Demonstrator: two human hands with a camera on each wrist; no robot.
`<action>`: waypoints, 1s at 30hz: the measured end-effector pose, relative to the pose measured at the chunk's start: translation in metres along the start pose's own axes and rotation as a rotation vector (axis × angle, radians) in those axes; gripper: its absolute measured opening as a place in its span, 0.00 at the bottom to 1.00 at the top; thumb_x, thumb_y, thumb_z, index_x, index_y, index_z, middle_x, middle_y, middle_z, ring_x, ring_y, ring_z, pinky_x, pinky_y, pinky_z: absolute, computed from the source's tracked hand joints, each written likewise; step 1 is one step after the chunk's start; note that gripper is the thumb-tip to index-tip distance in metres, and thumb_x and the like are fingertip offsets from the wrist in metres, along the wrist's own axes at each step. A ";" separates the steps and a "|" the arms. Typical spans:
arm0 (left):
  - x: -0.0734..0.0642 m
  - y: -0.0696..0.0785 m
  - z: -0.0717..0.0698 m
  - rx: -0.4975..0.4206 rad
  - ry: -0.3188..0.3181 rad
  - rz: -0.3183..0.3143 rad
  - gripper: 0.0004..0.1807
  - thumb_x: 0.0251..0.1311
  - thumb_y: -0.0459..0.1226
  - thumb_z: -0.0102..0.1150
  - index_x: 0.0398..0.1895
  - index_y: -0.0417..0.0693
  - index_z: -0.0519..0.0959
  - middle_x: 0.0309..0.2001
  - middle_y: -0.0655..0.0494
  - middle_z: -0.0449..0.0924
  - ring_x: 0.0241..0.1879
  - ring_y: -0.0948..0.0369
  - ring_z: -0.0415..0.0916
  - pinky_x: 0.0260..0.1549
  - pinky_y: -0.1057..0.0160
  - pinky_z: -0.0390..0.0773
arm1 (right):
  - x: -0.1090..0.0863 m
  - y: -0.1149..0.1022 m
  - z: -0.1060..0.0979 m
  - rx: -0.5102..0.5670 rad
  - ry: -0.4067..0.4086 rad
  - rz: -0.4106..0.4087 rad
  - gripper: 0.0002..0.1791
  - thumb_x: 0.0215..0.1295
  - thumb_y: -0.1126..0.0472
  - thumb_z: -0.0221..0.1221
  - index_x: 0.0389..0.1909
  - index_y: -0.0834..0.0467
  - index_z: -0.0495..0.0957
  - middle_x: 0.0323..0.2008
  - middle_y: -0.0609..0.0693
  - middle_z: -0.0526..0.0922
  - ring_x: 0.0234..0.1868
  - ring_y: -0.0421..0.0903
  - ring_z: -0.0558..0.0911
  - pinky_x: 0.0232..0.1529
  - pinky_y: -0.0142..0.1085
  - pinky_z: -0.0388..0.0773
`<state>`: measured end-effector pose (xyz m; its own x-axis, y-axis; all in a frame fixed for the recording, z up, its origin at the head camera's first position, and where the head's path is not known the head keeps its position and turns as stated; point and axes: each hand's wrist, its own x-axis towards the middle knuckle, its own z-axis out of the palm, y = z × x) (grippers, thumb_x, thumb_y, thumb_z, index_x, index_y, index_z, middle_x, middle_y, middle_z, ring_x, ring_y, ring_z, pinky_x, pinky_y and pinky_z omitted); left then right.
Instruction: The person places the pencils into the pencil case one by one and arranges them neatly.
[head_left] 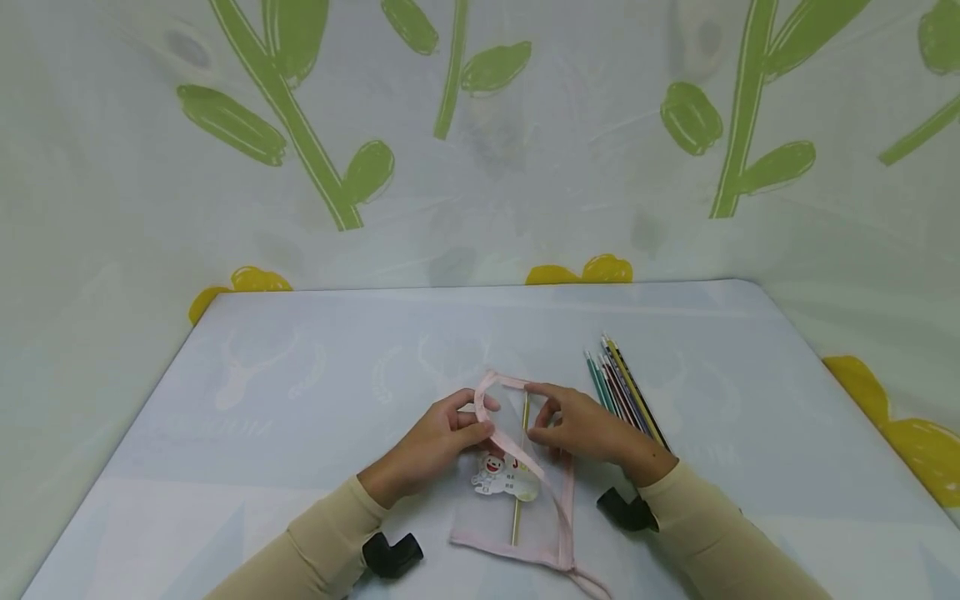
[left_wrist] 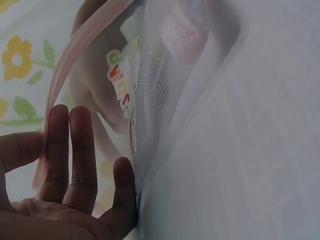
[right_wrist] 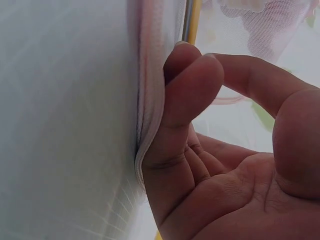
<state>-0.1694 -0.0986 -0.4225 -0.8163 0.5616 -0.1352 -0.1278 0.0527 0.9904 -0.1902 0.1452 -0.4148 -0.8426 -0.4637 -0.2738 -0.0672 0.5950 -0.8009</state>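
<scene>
A see-through pouch [head_left: 468, 521] with pink edging lies on the table, its upper layer raised at the opening. My left hand [head_left: 442, 433] pinches the raised pink edge [left_wrist: 62, 70] between thumb and fingers. A gold pencil [head_left: 515, 525] lies lengthwise within the pouch's outline. My right hand [head_left: 581, 425] is over the pouch's upper right, its index fingertip at the pencil's top end. Its thumb and other fingers curl beside the pencil shaft [right_wrist: 192, 20]; whether they grip it is unclear. The pouch carries a cartoon patch [head_left: 495, 475] with coloured letters.
Several pencils [head_left: 626, 379] lie bunched on the table [head_left: 262, 392] beyond my right hand. A pink strap [head_left: 592, 585] trails from the pouch's near right corner. Each wrist wears a black camera mount, the left one [head_left: 392, 556] close to the tabletop.
</scene>
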 end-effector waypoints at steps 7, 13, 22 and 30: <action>0.000 -0.001 0.002 0.020 0.041 -0.020 0.17 0.77 0.38 0.40 0.59 0.36 0.70 0.44 0.38 0.86 0.46 0.50 0.85 0.53 0.58 0.81 | -0.002 -0.002 -0.001 0.004 -0.002 -0.010 0.38 0.66 0.60 0.64 0.74 0.63 0.59 0.36 0.52 0.81 0.25 0.43 0.79 0.26 0.36 0.81; 0.000 -0.001 0.001 0.029 0.031 -0.053 0.17 0.76 0.39 0.41 0.55 0.35 0.73 0.45 0.39 0.86 0.47 0.53 0.85 0.53 0.58 0.82 | -0.002 -0.001 0.000 0.006 0.013 0.008 0.35 0.69 0.59 0.61 0.74 0.57 0.59 0.37 0.52 0.80 0.28 0.44 0.80 0.29 0.36 0.81; -0.002 -0.004 -0.005 0.030 -0.056 -0.073 0.18 0.75 0.40 0.45 0.55 0.34 0.74 0.46 0.39 0.86 0.48 0.56 0.83 0.56 0.58 0.81 | -0.005 -0.004 -0.006 -0.031 0.074 -0.022 0.26 0.69 0.60 0.60 0.67 0.55 0.70 0.38 0.53 0.80 0.32 0.43 0.81 0.31 0.33 0.82; 0.001 -0.004 -0.013 0.063 -0.113 -0.090 0.19 0.74 0.42 0.50 0.55 0.36 0.76 0.48 0.41 0.87 0.52 0.57 0.83 0.58 0.58 0.79 | -0.015 -0.013 -0.025 -0.146 0.250 -0.058 0.22 0.69 0.62 0.60 0.63 0.56 0.74 0.38 0.51 0.82 0.30 0.44 0.82 0.29 0.35 0.81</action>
<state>-0.1765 -0.1088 -0.4267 -0.7339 0.6416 -0.2229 -0.1593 0.1565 0.9748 -0.1903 0.1607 -0.3866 -0.9393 -0.3348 -0.0754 -0.1804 0.6687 -0.7213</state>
